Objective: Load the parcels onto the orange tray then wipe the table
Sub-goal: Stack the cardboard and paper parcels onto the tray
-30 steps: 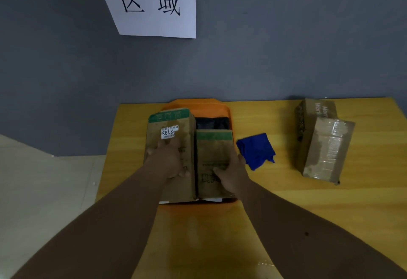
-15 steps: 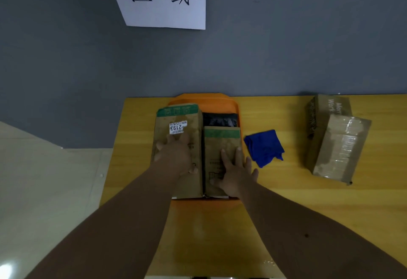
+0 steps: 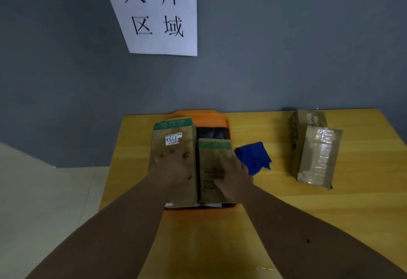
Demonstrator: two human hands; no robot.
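Note:
The orange tray (image 3: pixel 199 211) sits at the table's left-centre and holds two brown envelope parcels side by side. The larger left parcel (image 3: pixel 174 133) carries a white "2193" label; my left hand (image 3: pixel 174 168) lies flat on it, fingers spread. The smaller right parcel (image 3: pixel 212 153) has my right hand (image 3: pixel 233 179) flat on its lower half. A black parcel (image 3: pixel 212 132) shows behind the smaller one. A blue cloth (image 3: pixel 253 157) lies crumpled just right of the tray. Two taped cardboard boxes (image 3: pixel 317 153) rest on the table at the right.
The yellow wooden table (image 3: pixel 286 208) stands against a grey wall. A white paper sign (image 3: pixel 158 12) with black characters hangs on the wall above the tray. Pale floor lies past the table's left edge.
My right hand has opened out from gripping the smaller parcel's edge to lying flat on top of it. The view has tilted upward, showing more of the sign.

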